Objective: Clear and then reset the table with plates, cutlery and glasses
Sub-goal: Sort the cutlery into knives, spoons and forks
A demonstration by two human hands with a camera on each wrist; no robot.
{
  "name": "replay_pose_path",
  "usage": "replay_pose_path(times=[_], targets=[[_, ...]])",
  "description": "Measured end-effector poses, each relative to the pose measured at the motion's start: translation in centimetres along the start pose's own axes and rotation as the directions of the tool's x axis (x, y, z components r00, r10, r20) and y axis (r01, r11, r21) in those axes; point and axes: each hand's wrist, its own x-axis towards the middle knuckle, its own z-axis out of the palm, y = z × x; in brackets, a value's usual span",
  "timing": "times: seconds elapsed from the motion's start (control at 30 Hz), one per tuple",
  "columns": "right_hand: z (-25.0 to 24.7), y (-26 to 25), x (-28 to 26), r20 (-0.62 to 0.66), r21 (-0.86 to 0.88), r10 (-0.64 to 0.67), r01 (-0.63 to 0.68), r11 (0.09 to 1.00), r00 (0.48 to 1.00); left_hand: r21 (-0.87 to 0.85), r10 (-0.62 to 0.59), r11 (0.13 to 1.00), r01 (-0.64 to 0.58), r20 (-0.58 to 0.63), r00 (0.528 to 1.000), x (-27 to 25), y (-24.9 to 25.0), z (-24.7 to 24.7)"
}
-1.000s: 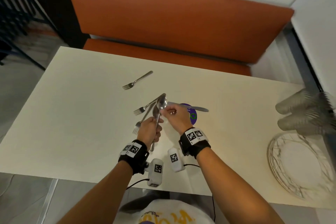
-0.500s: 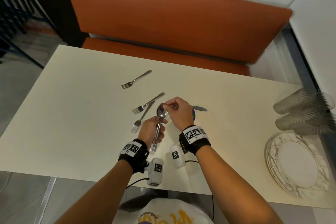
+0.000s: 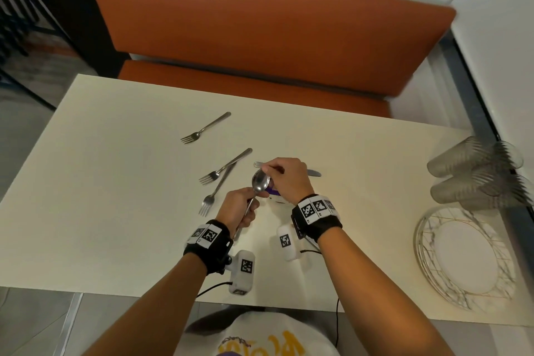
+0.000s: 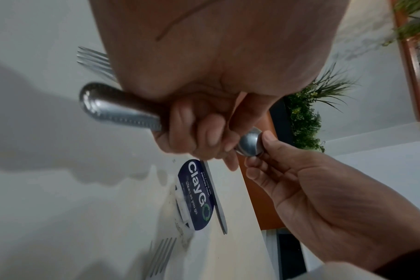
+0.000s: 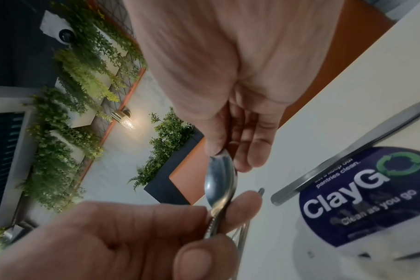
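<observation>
Holding a spoon point(image 3: 260, 182) over the table point(image 3: 115, 182) with both hands: our left hand point(image 3: 238, 206) has fingers curled tight round the handle, bowl end pointing up and away from us; our right hand point(image 3: 284, 178) pinches the tip of the bowl between thumb and fingertips point(image 5: 246, 161), the rest of the fingers loosely bent. In the left wrist view the handle end point(image 4: 113, 106) sticks out below the fist, and the bowl point(image 4: 249, 143) sits against the right thumb. Whether it's one spoon or a nested pair in the fist, we can't tell. Under the hands a knife point(image 3: 313, 173) lies flat on the table, mostly hidden by the right hand, next to a round dark blue sticker point(image 5: 362, 195). Two forks point(image 3: 222, 169) lie crossed at the handles just left of the hands, and a third fork point(image 3: 205, 128) lies apart, further back. At the right edge a stack of plates point(image 3: 465, 257) sits on the table, with clear glasses point(image 3: 474, 170) on their sides just behind it. An orange bench point(image 3: 260, 32) runs along the far side.
</observation>
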Motion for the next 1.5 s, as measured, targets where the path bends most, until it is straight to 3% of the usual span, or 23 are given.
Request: replay_pose_path(times=[0.1,0.17,0.27,0.37,0.47,0.53,0.6,0.67,0.87,1.13,1.5], targets=[[-1.3,1.1,0.4,-0.062,-0.007,0.032,-0.033,0.999,0.998,0.071,0.014,0.997,-0.016,0.021,1.000,0.9,0.6,0.7],[-2.3,2.3,0.8,-0.119,0.017,0.088,-0.086,0.996,0.989,0.222,0.061,0.973,-0.063,0.016,0.998,1.8,1.0,0.9],[-3.9,4.4,1.1,-0.221,0.127,0.214,-0.189,0.974,0.952,0.445,0.174,0.879,-0.172,0.037,0.984,3.6,1.0,0.6],[-5.1,6.3,0.9,-0.290,0.244,0.351,-0.286,0.927,0.890,0.565,0.258,0.791,-0.237,0.043,0.965,5.5,1.0,0.5],[-5.5,7.9,0.5,-0.321,0.298,0.460,-0.373,0.879,0.828,0.683,0.361,0.662,-0.308,0.069,0.930,7.0,1.4,1.2],[-5.4,9.1,0.3,-0.330,0.332,0.523,-0.422,0.844,0.786,0.774,0.421,0.530,-0.348,0.116,0.900,8.2,1.3,1.6],[-5.2,10.3,0.3,-0.323,0.355,0.576,-0.469,0.809,0.751,0.856,0.449,0.370,-0.361,0.175,0.876,9.3,1.2,2.0],[-4.9,11.3,0.5,-0.295,0.371,0.614,-0.504,0.780,0.733,0.889,0.446,0.301,-0.344,0.187,0.875,10.0,1.1,2.4],[-4.6,13.0,0.6,-0.276,0.336,0.619,-0.529,0.779,0.735,0.907,0.476,0.258,-0.333,0.180,0.861,10.5,0.7,3.2],[-4.5,13.6,0.8,-0.300,0.229,0.550,-0.501,0.835,0.779,0.879,0.455,0.344,-0.329,0.151,0.878,11.4,-0.2,2.9],[-5.0,14.2,0.4,-0.235,0.299,0.584,-0.514,0.804,0.777,0.871,0.429,0.383,-0.307,0.127,0.894,11.4,-0.4,2.8]])
